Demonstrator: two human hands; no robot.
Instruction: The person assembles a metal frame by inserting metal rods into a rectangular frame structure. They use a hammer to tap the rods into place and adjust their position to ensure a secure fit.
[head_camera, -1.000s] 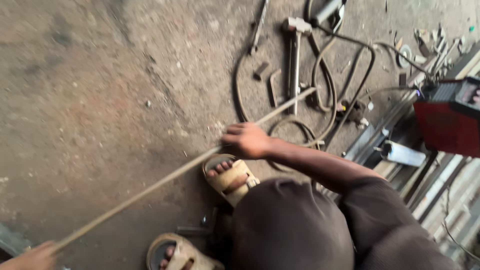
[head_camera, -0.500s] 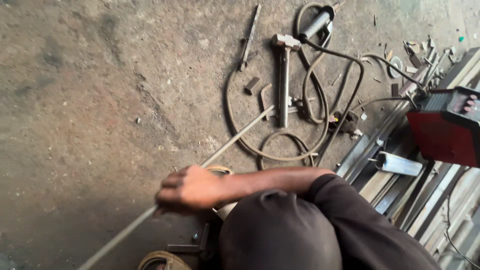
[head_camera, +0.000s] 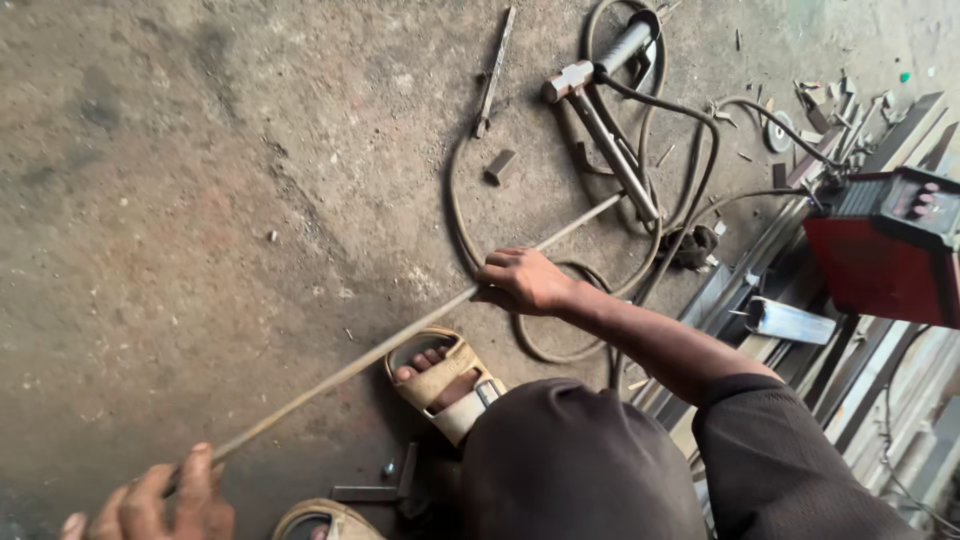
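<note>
A long thin metal rod (head_camera: 350, 365) lies slanted across the concrete floor, from the cables at upper right down to the lower left corner. My right hand (head_camera: 525, 280) is closed around the rod near its far part, with the arm reaching in from a dark sleeve at lower right. My left hand (head_camera: 150, 500) grips the rod's near end at the bottom left edge and is partly cut off by the frame. My sandalled foot (head_camera: 440, 380) sits just beside the rod, between the two hands.
A hammer (head_camera: 600, 130) and looped black cables (head_camera: 470, 230) lie on the floor beyond the right hand. A red welding machine (head_camera: 880, 250) stands at the right above stacked metal bars (head_camera: 790, 320). A flat metal strip (head_camera: 495, 70) and a small block (head_camera: 500, 165) lie farther off.
My right hand slid down the rod toward me half a second ago and is now back farther up it. My left hand left the view and has returned at the rod's near end.
</note>
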